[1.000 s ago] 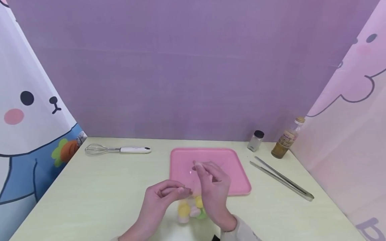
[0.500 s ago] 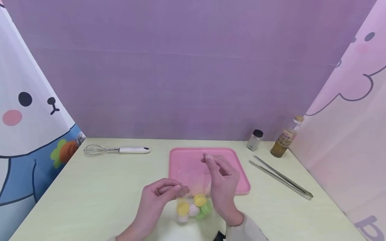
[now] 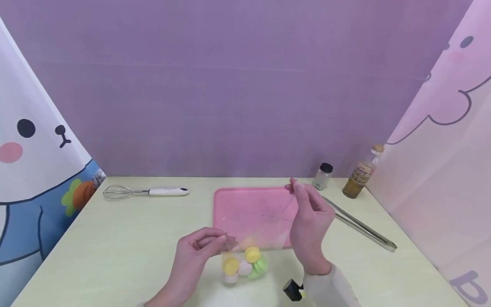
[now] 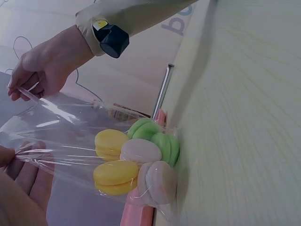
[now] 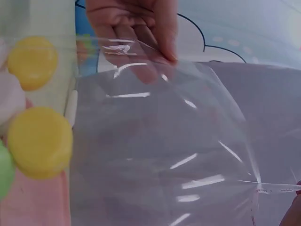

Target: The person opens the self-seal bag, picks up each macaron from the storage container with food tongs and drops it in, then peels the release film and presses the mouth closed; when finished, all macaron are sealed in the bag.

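A clear plastic bag point(image 4: 70, 125) holds several macarons at its bottom: yellow ones point(image 4: 115, 175), green ones point(image 4: 143, 129) and pale pink ones point(image 4: 141, 150). The bag's bottom hangs at or just above the table; contact is hard to tell. My left hand point(image 3: 193, 253) pinches one side of the bag's mouth between thumb and fingers. Higher and to the right, my right hand point(image 3: 311, 224) pinches a thin clear strip point(image 5: 277, 187) that runs to a drawn-out point of the bag's edge. Where the strip joins the bag is unclear.
A pink tray point(image 3: 245, 209) lies behind the bag. Metal tongs point(image 3: 364, 228) rest at the right, near a black-capped jar point(image 3: 322, 177) and a corked bottle point(image 3: 360, 175). Back left lies a whisk point(image 3: 153, 192). A purple backdrop point(image 3: 230, 106) closes off the rear.
My right hand has moved right and upward, away from the left, still pinching. My left hand has stayed nearly in place, shifting slightly left. The macarons have barely moved.
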### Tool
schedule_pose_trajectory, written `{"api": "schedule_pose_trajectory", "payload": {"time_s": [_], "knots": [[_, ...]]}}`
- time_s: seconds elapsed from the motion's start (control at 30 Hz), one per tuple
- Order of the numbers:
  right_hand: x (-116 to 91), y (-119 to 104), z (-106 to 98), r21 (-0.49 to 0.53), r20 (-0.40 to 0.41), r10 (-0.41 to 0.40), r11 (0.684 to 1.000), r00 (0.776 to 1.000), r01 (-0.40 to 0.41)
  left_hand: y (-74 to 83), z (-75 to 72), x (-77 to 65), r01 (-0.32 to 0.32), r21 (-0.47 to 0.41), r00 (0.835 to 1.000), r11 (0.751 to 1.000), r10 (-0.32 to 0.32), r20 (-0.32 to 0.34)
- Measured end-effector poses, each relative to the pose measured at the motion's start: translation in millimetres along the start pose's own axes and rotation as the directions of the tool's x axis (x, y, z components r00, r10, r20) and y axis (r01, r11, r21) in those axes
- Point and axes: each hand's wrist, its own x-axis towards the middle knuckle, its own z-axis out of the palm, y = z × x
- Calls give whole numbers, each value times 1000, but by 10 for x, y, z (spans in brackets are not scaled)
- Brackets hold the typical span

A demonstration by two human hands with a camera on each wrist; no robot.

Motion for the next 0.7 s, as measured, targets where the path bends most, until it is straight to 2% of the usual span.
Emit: {"api": "schedule_pose_trajectory", "payload": {"time_s": [0.13, 0.3, 0.6, 0.67, 0.7], "knots": [[111, -40, -42, 135, -79, -6, 991, 997, 17, -1, 1, -2, 12, 5, 1000, 1000, -12, -15], [241, -126, -92, 268, -158, -45, 959, 986, 87, 6, -2, -4, 18, 20, 999, 1000, -17, -28], [379, -327, -135, 437, -275, -146, 861, 950, 259, 41, 4, -4, 5, 20, 999, 1000, -4, -53], [389, -342, -157, 440, -272, -137, 863, 953, 249, 39, 11, -6, 4, 23, 998, 1000, -3, -61], [388, -341, -174, 431, -263, -115, 875, 958, 223, 36, 15, -5, 4, 25, 998, 1000, -2, -64]]}}
